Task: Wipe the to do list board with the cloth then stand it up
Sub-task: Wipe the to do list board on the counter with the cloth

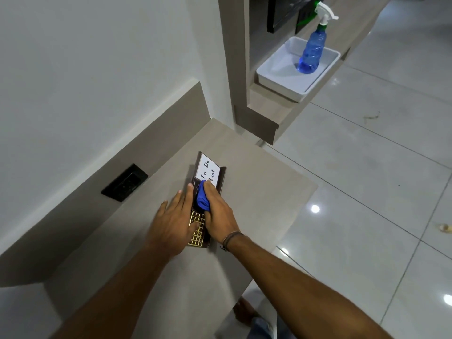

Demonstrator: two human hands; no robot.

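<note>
Board (pixel 206 187) wiping is the step in hand: the to do list board lies flat on the counter (pixel 264 192), its white label toward twelve o'clock. Right hand (pixel 219 214) is closed around the bunched blue cloth (pixel 201 198), pressing it onto the board's middle. Left hand (pixel 175 216), fingers spread flat, steadies the board's nine o'clock edge. Toward one o'clock, well apart, a spray bottle (pixel 311 48) stands in a white tray (pixel 269 72). Next, I judge, the cloth must cover the remaining face before the board is stood up.

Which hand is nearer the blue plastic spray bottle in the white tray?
Right. The right hand, pressing the blue cloth, lies on the spray bottle's side; the left hand sits farther away.
</note>
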